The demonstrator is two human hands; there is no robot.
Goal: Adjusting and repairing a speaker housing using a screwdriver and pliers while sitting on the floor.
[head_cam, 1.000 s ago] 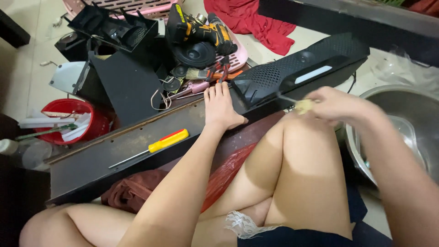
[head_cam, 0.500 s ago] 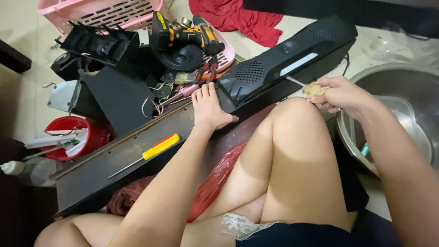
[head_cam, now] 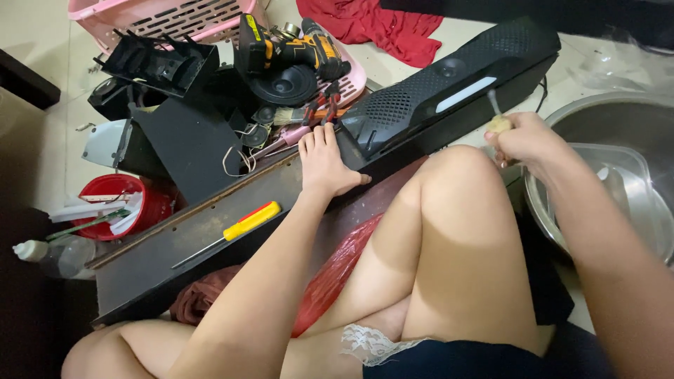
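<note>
The long black speaker housing (head_cam: pixel 449 95) lies aslant on the floor, its far end up at the right and its near end resting on a dark flat panel (head_cam: pixel 210 238) that runs down toward the left. The left hand (head_cam: pixel 324 165) lies flat and open on that panel, palm down, its thumb side touching the housing's near end; it grips nothing, it only presses. The right hand (head_cam: pixel 526 140) is closed in a fist round the pale handle of a small screwdriver (head_cam: pixel 497 119), whose thin shaft points up and away toward the housing's right-hand edge. The tip is too small to tell whether it sits in a screw.

To do this well, I judge that the left palm should bear down firmly so panel and housing do not slide, and the shaft should stand in line with the screw, pushed in while turning, so the tip does not slip.

A second screwdriver (head_cam: pixel 235 228) with a yellow and red handle lies loose on the panel, near the left forearm. A metal basin (head_cam: pixel 618 119) sits just right of the right hand, and a cordless drill (head_cam: pixel 295 49) lies far off among the clutter.
</note>
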